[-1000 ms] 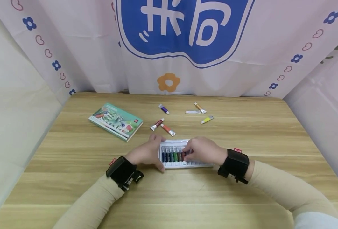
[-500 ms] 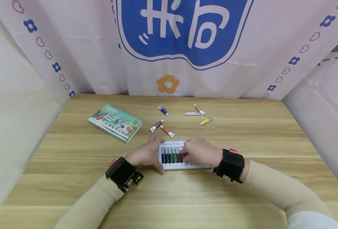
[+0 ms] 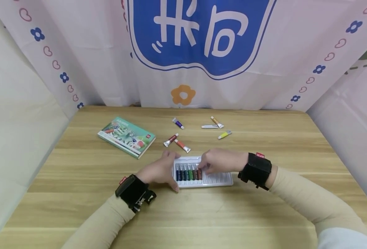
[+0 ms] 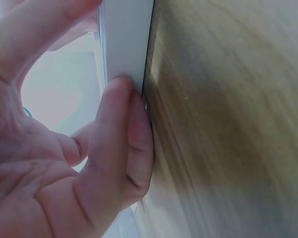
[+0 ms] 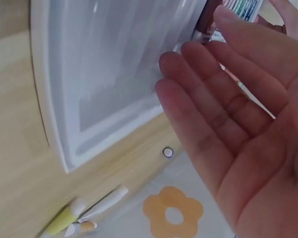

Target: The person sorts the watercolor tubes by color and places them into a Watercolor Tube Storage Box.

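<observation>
A white plastic tray with narrow slots lies flat on the table, its left part filled with several small paint tubes in blue, green and brown. Around its left end, my left hand grips with thumb and fingers; the left wrist view shows fingertips against the tray's white side. Over the tray's middle is my right hand, by the reddish-brown paint tube, the rightmost in the row. In the right wrist view its fingers are loosely extended, with the thumb tip at that tube. The slots further right hold no tubes.
Behind the tray lie loose paint tubes: dark red, orange, purple, white, ochre and yellow. A green illustrated box is at the left. A printed curtain hangs behind the table.
My right hand has lifted slightly off the reddish-brown tube and its fingers have loosened, so more of that tube shows. My left hand stays on the tray's left end.
</observation>
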### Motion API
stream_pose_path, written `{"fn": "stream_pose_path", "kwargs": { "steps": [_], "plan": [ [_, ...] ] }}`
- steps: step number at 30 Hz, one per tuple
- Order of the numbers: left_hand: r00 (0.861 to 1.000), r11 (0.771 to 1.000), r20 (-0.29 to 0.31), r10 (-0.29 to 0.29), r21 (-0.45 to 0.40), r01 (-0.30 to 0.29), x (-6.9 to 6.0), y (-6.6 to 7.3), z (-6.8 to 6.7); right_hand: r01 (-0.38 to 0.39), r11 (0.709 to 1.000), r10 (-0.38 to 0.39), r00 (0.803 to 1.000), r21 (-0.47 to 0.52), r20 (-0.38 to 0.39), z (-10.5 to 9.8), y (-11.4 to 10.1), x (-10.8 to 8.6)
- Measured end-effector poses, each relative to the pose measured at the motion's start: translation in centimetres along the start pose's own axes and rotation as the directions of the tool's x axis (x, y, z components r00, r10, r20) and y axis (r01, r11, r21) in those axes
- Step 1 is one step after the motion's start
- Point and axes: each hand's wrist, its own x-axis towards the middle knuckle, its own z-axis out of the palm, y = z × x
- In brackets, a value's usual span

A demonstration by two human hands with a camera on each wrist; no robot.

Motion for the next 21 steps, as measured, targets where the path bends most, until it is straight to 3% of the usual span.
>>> {"fn": "stream_pose_path", "kwargs": {
  "steps": [15,21],
  "plan": [
    [1.000,1.000,0.016,0.001,0.013,-0.002,0.2,0.0,-0.2,0.000,1.000,0.001,1.000,0.017,-0.006,-1.4,0.4,1.8],
    [1.000,1.000,0.018,0.013,0.003,-0.013,0.1,-0.2,0.0,0.025,1.000,-0.025,0.997,-0.007,-0.068,-1.7,0.7,2.9]
  ]
}}
